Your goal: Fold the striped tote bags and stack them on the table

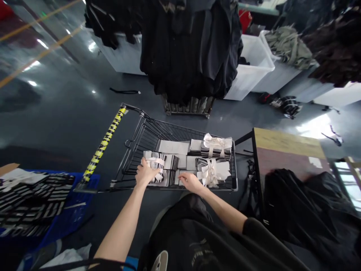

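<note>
A wire shopping cart [152,122] stands in front of me, with flat stacks and tied bundles of black-and-white pieces in it. My left hand [144,174] grips the left edge of a bundle of striped fabric pieces [155,160] tied with a pale strip. My right hand [191,182] is over the near side of the cart, fingers curled together; whether something small is in them is hidden. Just right of it lies another tied bundle [213,171]. A third bundle [217,143] rests at the cart's far right corner. White-topped stacks [174,147] lie between them.
Black garments [191,49] hang over a wheeled rack beyond the cart. White bins [251,71] with cloth stand at the back. A blue crate [90,182] of striped pieces is at left. On the right is a table [287,154] with black cloth.
</note>
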A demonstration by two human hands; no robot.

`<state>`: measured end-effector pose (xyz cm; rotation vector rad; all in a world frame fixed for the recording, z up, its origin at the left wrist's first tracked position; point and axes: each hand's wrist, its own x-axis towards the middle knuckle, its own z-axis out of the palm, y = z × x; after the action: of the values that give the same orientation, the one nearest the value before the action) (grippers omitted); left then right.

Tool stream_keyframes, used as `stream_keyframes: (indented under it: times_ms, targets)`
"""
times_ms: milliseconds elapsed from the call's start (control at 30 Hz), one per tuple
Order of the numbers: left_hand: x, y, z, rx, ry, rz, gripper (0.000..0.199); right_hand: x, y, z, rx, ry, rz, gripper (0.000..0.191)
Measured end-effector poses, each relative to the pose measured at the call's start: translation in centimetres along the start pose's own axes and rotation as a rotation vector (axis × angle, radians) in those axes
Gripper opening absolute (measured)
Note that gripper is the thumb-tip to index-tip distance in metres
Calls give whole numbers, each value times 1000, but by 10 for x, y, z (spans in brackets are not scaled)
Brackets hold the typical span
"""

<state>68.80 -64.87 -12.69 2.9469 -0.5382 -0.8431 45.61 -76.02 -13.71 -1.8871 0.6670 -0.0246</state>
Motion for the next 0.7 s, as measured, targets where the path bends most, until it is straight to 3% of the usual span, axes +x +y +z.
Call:
stream_keyframes:
  times_ms: [233,333,500,700]
  targets:
    - [19,-26,-15,-212,-15,-25,111,12,32,-34,-7,49,110,29]
    - [26,-36,-13,-278,-26,-77,110,19,37,-37,-18,7,127,29]
    - [21,-24,-4,-180,-84,-134,115,36,33,-15,-19,-79,40,29]
    - [-2,8,3,-59,80,-139,103,66,24,18,-133,-101,-178,30]
